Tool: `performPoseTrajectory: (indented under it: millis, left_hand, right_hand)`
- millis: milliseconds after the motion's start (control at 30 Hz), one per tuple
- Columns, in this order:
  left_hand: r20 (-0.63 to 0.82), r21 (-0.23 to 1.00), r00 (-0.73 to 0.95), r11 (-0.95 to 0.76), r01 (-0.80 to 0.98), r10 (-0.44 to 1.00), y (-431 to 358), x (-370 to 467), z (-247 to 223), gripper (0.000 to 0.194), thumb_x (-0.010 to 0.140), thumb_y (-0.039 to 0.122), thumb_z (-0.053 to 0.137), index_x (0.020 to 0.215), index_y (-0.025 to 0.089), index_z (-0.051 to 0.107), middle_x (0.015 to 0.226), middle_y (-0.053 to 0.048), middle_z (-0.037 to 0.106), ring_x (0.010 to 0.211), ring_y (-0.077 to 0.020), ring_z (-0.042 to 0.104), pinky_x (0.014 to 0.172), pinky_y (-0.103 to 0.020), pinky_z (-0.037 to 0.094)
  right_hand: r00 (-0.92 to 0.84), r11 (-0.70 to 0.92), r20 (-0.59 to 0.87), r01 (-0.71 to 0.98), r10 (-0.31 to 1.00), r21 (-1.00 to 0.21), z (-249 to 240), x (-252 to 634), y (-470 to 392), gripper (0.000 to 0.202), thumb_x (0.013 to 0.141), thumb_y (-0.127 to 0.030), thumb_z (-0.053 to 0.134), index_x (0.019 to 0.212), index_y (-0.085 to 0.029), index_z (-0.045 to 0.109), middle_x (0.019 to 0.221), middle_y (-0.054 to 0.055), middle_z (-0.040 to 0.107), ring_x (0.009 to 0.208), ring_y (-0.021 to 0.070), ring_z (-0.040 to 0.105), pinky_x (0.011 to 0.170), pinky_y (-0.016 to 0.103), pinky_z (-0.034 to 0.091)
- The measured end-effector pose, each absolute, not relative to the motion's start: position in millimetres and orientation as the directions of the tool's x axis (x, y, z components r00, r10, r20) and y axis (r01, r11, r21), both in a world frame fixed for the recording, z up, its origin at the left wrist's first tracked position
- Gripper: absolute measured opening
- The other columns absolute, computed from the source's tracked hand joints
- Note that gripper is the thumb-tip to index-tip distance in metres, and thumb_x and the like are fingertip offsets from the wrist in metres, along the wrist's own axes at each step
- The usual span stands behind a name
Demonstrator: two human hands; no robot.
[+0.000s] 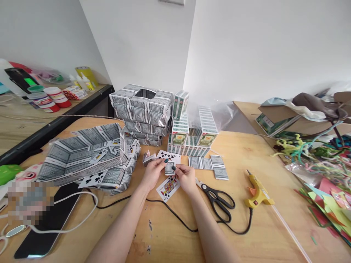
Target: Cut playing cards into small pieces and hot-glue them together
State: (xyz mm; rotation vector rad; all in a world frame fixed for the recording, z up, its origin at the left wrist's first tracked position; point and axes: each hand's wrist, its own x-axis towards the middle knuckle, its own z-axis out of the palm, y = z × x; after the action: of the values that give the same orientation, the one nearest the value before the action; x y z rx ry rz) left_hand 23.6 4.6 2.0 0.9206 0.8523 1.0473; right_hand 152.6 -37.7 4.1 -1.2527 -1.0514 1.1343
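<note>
Near the middle of the wooden table, my left hand (153, 172) and my right hand (185, 178) pinch a small grey-patterned card piece (169, 168) between them, one at each side. A jack card (168, 188) lies face up just below it. Behind the fingers are spade cards (164, 155), face up, and a small folded card piece (148, 158) stands left of them. Right of my right hand, joined grey-backed cards (201, 163) lie flat, with another pair (219, 167) touching their right end.
Black scissors (218, 201) and a yellow glue gun (257, 193) lie right, its cable crossing beneath my forearms. Card-covered boxes (141, 109) and stacked card packs (192, 137) stand behind. An open card tray (85, 153) and a black phone (49, 223) are left.
</note>
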Motion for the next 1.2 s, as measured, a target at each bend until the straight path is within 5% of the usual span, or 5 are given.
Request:
performPoseTrajectory:
  millis: [267,533,800,1200]
  left_hand:
    - [-0.052,0.971,0.244,0.106,-0.213,0.968,2.6,25.3,2.6,0.022,0.07,0.034,0.061,0.064,0.014,0.053,0.061,0.002,0.052,0.058,-0.0093,0.046,0.057,-0.021,0.038]
    - [-0.004,1.0,0.039,0.004,-0.001,0.999,0.0,33.1,-1.9,0.026,0.072,0.039,0.053,0.06,0.017,0.047,0.056,0.003,0.046,0.054,-0.011,0.043,0.051,-0.021,0.035]
    - [0.066,0.998,0.007,-0.066,0.019,0.998,-6.5,38.5,1.7,0.025,0.077,0.038,0.048,0.065,0.016,0.049,0.06,0.002,0.048,0.056,-0.0107,0.043,0.052,-0.02,0.036]
    - [0.305,0.862,-0.045,-0.256,0.436,0.951,-9.5,35.9,0.6,0.02,0.082,0.022,0.036,0.062,0.02,0.033,0.059,0.001,0.042,0.06,-0.0138,0.043,0.056,-0.024,0.033]
  right_hand:
    - [0.147,-0.03,-0.039,-0.061,0.988,-0.998,5.1,152.4,-38.3,0.023,0.07,-0.036,0.057,0.064,-0.016,0.065,0.046,0.0,0.052,0.042,0.0115,0.042,0.042,0.024,0.032]
    - [0.126,-0.011,-0.017,-0.046,0.992,-0.999,4.7,150.5,-39.1,0.025,0.071,-0.033,0.056,0.055,-0.015,0.061,0.046,0.0,0.051,0.042,0.0099,0.04,0.042,0.022,0.03]
    - [0.154,-0.026,-0.044,-0.116,0.987,-0.993,4.9,153.1,-37.3,0.024,0.071,-0.036,0.059,0.064,-0.014,0.067,0.045,0.0,0.054,0.039,0.0099,0.04,0.04,0.023,0.03]
    - [0.114,-0.022,-0.031,-0.079,0.993,-0.997,2.4,148.9,-38.8,0.028,0.07,-0.038,0.059,0.056,-0.015,0.062,0.047,0.0,0.054,0.042,0.0099,0.041,0.042,0.022,0.031]
